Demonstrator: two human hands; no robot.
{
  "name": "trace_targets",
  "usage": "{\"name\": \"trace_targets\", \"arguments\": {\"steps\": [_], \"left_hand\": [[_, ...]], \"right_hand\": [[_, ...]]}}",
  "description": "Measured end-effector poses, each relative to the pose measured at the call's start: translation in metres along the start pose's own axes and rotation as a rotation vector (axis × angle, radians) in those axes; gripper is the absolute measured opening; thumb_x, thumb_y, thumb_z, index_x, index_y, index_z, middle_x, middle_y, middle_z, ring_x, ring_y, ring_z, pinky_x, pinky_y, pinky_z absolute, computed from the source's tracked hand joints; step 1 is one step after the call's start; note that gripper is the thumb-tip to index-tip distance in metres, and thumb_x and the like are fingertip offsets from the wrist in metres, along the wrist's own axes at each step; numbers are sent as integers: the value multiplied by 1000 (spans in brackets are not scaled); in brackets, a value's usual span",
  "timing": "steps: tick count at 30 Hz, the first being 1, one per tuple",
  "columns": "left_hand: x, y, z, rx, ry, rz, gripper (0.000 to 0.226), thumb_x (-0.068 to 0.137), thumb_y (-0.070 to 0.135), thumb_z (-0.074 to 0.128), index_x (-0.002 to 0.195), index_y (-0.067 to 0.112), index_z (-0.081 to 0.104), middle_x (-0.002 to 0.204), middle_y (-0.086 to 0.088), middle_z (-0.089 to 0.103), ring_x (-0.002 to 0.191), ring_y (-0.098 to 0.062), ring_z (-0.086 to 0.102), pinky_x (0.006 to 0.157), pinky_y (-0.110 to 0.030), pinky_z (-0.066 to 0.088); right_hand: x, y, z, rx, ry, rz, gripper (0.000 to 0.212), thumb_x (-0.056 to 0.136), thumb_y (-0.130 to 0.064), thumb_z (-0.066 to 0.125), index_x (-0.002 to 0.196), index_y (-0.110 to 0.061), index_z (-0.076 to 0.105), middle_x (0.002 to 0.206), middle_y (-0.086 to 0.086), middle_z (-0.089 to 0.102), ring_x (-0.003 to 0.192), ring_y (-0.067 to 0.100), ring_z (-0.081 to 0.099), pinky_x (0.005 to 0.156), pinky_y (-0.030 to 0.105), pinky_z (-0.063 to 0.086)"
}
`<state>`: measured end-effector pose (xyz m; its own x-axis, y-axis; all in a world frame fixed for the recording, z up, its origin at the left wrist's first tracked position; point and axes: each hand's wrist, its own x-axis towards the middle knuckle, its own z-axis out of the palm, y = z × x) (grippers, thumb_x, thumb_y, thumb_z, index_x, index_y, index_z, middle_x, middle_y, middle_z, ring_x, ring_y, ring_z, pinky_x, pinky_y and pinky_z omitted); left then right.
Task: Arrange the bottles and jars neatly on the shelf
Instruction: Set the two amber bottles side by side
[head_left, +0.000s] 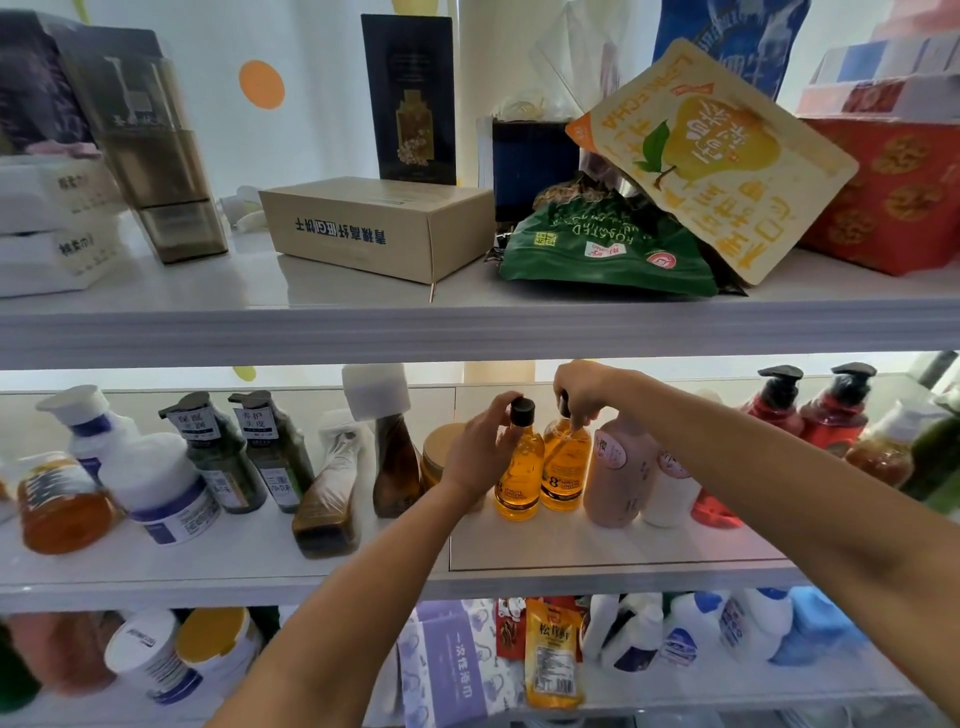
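The left hand (480, 449) had its grip closed round the neck and shoulder of the left bottle (519, 480), fingers curled just under the cap. The right hand (582, 392) reached down from above, its grip a narrow pinch on the cap of the right bottle (565, 467).

Both bottles stood upright, long axes vertical and caps pointing up. They were side by side and touching or very nearly so, near the middle of the shelf (597, 545). They matched: small, clear, with rounded shoulders and full of amber liquid. The left one's cap was black, and the right one's was mostly hidden by fingers. Each bore a dark lower label with a large "8" facing the camera.

A pink bottle (615, 467) stood just right of the pair, upright. Left of them, partly behind the left hand, sat a gold-lidded jar (439, 447), with a tall brown bottle (395, 462) beyond it.
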<state>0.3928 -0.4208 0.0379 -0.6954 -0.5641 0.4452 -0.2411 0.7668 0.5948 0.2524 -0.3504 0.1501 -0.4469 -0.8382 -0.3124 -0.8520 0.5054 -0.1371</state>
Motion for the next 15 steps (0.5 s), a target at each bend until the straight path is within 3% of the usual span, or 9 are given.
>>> {"name": "trace_targets", "arguments": {"steps": [9, 15], "left_hand": [[7, 10, 8, -32, 11, -95, 38, 92, 7, 54, 124, 5, 33, 118, -20, 60, 99, -35, 64, 79, -43, 57], [11, 15, 9, -49, -17, -106, 40, 92, 1, 52, 126, 2, 33, 121, -22, 57, 104, -35, 61, 84, -44, 56]], "right_hand": [[-1, 2, -1, -5, -16, -13, 32, 79, -2, 72, 109, 4, 64, 106, 18, 69, 76, 18, 64, 59, 19, 51], [-3, 3, -1, -3, -29, -18, 32, 78, -2, 74, 108, 4, 65, 107, 18, 69, 77, 19, 65, 61, 20, 52]]}}
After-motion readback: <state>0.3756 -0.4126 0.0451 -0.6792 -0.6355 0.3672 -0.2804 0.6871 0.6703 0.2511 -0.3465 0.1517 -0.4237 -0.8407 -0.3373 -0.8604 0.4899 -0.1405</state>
